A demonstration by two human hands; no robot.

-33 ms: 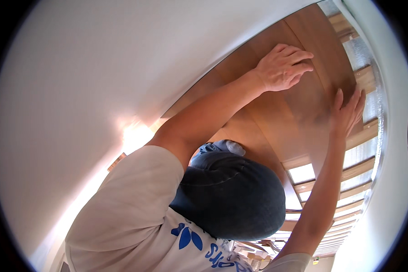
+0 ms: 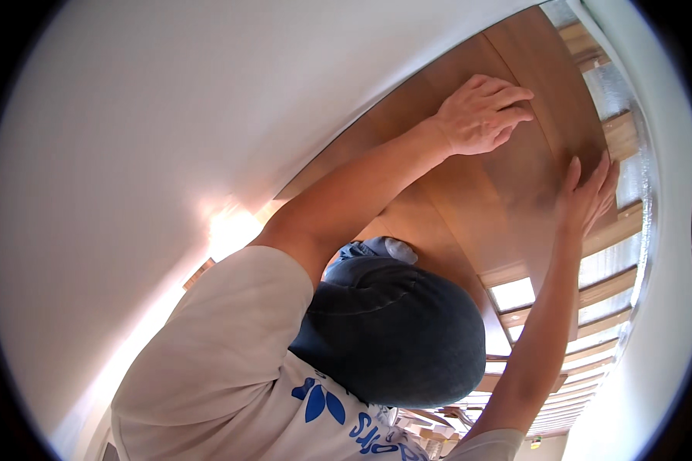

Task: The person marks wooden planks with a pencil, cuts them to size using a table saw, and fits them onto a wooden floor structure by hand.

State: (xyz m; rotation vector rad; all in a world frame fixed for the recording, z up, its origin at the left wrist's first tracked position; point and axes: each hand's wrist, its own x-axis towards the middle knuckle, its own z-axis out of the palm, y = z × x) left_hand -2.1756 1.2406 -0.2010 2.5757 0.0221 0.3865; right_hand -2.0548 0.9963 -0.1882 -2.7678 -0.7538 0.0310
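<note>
Brown wooden floorboards lie in front of me, with a long plank at their outer edge. My left hand rests with bent, slightly parted fingers, its fingertips at the seam beside that plank. Nothing shows in its grasp. Farther right, my right hand lies along the plank's outer edge, fingers stretched and the thumb apart. What its fingertips press on is partly hidden.
Wooden battens with silvery sheeting between them run down the right side. A white wall rises at left, another pale wall at right. My bent knee is close below my hands. Loose pieces lie at bottom.
My right hand sits very slightly lower along the plank's edge. My left hand stays practically where it was.
</note>
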